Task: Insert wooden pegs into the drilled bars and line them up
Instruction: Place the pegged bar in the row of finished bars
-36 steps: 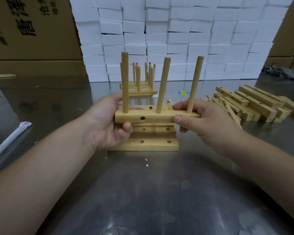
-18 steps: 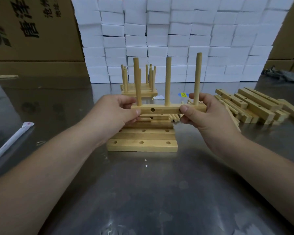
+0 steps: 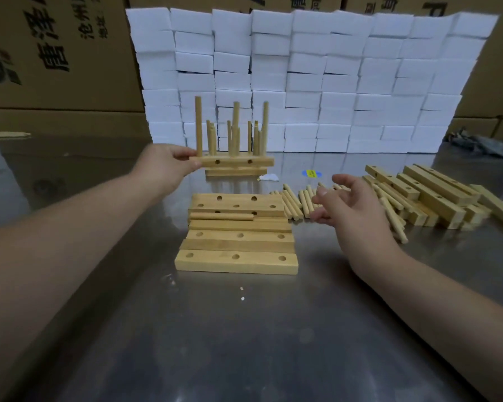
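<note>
Warehouse or packing workshop: my steel counter (image 3: 244, 343) sits before stacked white foam blocks (image 3: 317, 82), printed cardboard cartons (image 3: 55, 53), piles of drilled wooden bars (image 3: 436, 195).

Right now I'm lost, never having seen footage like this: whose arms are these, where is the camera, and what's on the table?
No machine here: these are a person's two bare arms, filmed by one camera worn on their head, looking forward and down. The left hand pinches one end of a pale wooden bar with three upright pegs, held above the steel table. The right hand holds nothing; its fingers are spread over loose wooden pegs. In the middle lies a stack of drilled wooden bars, a heap of further bars sits to the right, and white blocks form a wall behind.
</note>
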